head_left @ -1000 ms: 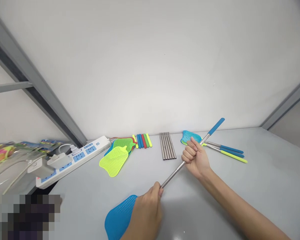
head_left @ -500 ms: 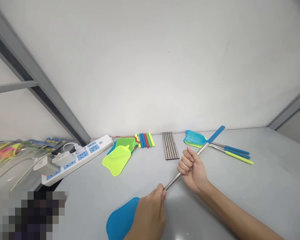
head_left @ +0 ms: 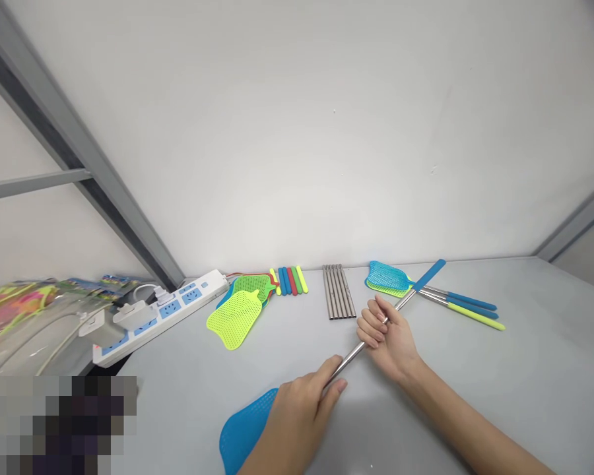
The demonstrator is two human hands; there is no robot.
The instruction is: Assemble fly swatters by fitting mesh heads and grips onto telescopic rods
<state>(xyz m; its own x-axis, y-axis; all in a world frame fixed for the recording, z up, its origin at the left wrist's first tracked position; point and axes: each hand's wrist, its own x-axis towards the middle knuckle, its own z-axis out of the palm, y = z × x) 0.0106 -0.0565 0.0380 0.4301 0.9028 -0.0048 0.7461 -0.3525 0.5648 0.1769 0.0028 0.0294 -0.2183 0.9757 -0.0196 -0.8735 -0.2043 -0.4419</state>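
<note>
A fly swatter (head_left: 247, 429) with a blue head, a metal rod and a blue grip slants across the front of the table. My left hand (head_left: 304, 402) is closed round the rod near the head, thumb and forefinger along the metal; it covers the joint between rod and head. Higher up the same rod, my right hand (head_left: 386, 333) wraps its fingers round it. The blue grip (head_left: 430, 274) sticks out beyond my right hand, over the assembled swatters (head_left: 386, 274) at the back right.
Loose swatter heads (head_left: 235, 320) lie at the back left, beside a row of coloured grips (head_left: 291, 282). Several metal tubes (head_left: 339, 293) lie side by side at the back middle. A white power strip (head_left: 178, 307) with plugs and cables runs along the left, near plastic-wrapped goods (head_left: 24, 316).
My left thumb and forefinger have loosened and stretched along the rod. My right fingers are slightly less tightly curled. The view has shifted a little.
</note>
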